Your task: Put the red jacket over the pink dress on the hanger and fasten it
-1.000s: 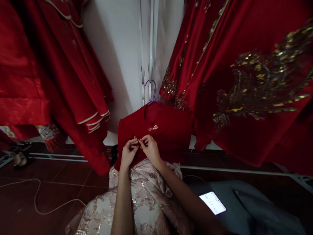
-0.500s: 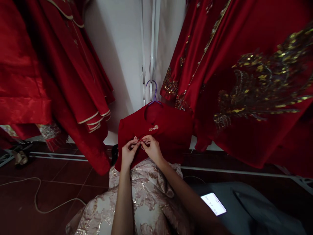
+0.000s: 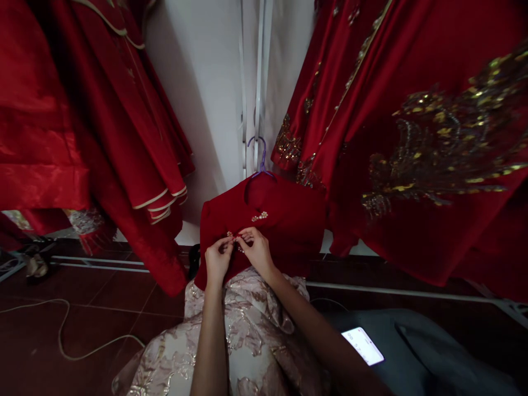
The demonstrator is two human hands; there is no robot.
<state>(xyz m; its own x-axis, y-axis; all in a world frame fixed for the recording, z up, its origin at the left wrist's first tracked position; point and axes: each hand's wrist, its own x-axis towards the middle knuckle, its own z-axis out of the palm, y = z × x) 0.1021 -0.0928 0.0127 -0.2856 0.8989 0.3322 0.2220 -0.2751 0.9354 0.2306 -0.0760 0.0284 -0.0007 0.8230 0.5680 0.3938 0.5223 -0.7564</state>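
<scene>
Neckline toward the slim purple hanger (image 3: 263, 157), the red cloth top (image 3: 291, 220) lies below it, widest crosswise; white wall (image 3: 192, 181) shows left of the hanger. Under it, left hand (image 3: 217, 260) and right hand (image 3: 259, 252) clamp fingertips on the top's front.

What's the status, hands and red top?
Left hand, right hand: fingertips close together, pinching at beaded trim. Red top on purple hanger. Nothing seen blocking either hand.

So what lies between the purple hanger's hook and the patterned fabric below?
In the head view, the red garment lies there, with the left hand and right hand at its front.
</scene>
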